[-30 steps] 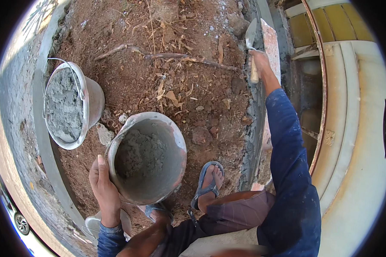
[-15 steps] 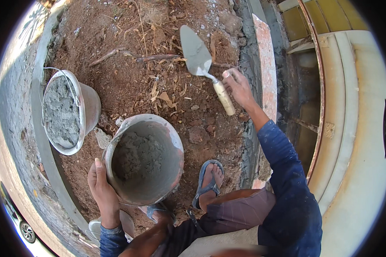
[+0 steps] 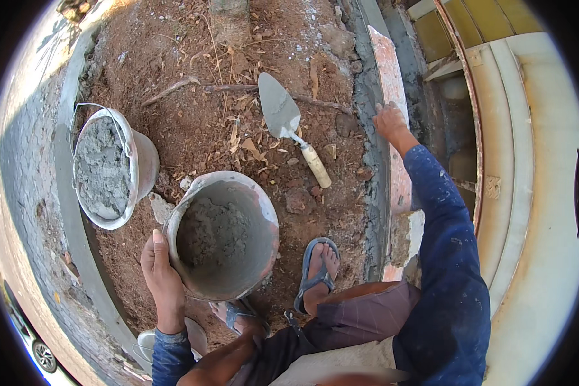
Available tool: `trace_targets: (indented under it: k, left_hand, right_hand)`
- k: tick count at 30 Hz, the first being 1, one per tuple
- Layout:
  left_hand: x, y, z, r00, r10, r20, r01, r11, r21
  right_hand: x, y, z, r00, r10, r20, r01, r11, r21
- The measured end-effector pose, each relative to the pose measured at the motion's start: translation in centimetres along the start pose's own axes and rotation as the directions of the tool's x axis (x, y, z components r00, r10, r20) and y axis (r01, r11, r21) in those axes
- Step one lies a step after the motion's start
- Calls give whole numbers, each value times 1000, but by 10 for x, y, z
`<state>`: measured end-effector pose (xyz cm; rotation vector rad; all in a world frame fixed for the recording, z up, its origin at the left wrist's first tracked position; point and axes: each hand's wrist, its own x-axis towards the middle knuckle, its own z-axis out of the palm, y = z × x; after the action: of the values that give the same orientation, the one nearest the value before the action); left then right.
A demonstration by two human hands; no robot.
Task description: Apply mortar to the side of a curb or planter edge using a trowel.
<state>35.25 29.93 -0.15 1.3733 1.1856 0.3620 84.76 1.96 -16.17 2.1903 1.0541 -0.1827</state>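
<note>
My left hand (image 3: 161, 277) grips the rim of a tilted metal bucket (image 3: 224, 237) with grey mortar at its bottom. A trowel (image 3: 289, 127) with a pale wooden handle lies loose on the red soil beyond the bucket. My right hand (image 3: 390, 122) rests on a pink tile strip (image 3: 385, 71) set on edge along the soil, fingers spread against it, holding nothing. Wet grey mortar (image 3: 368, 116) lines the strip's inner side.
A second metal bucket (image 3: 112, 167) full of mortar stands at the left, next to a grey concrete curb (image 3: 69, 193). My sandalled foot (image 3: 316, 271) is planted on the soil. Dry leaves and sticks lie about. A cream and yellow gate (image 3: 527, 148) runs along the right.
My right hand brought the trowel away from the tile strip, put it down on the soil, and went back to the strip. The left hand kept hold of the bucket.
</note>
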Motion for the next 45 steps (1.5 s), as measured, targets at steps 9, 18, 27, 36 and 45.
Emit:
trace_targets:
  k: [9, 18, 27, 36, 45]
  left_hand:
    - [-1, -10, -11, 999, 20, 37, -21, 999, 26]
    - [-1, -11, -6, 996, 56, 68, -55, 998, -12]
    - [-2, -11, -12, 998, 36, 57, -36, 999, 4]
    - [-5, -7, -11, 998, 55, 18, -56, 998, 39]
    - [-5, -7, -6, 999, 32, 23, -30, 999, -45]
  right_hand:
    - [25, -6, -8, 899, -147, 412, 335, 837, -433]
    - [38, 29, 62, 961, 149, 233, -129, 986, -103]
    - [-3, 3, 36, 982, -187, -5, 166, 885, -434]
    - [-18, -22, 23, 1000, 15, -4, -15, 1000, -3]
    - [-118, -140, -160, 918, -185, -351, 396, 479, 783]
